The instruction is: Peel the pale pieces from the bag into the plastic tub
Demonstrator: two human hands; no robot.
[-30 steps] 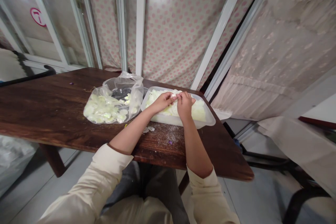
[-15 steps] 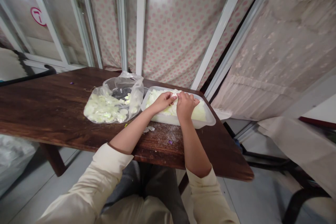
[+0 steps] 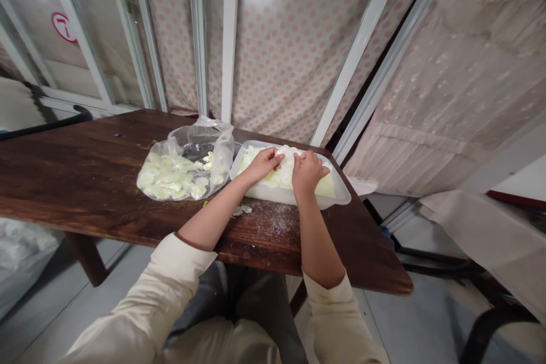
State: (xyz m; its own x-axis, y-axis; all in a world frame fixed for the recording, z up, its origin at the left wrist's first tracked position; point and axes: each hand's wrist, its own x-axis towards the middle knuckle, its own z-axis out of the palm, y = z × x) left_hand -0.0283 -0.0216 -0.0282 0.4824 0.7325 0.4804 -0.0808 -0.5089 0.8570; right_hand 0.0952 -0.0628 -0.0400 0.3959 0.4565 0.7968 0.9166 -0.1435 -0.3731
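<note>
Left hand [image 3: 264, 164] and right hand [image 3: 307, 173] rested just apart, grip unclear, on pale chopped vegetable [image 3: 284, 169] filling one translucent plastic tray [image 3: 273, 194] at the wooden table's [image 3: 85, 182] far edge, beside one clear plastic bag [image 3: 183, 145].

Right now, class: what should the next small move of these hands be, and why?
Probably the left hand should pick up the pale vegetable scraps lying on the wooden table beside the plastic tub, since they sit outside it, while the right hand rests on the pieces inside.
</note>
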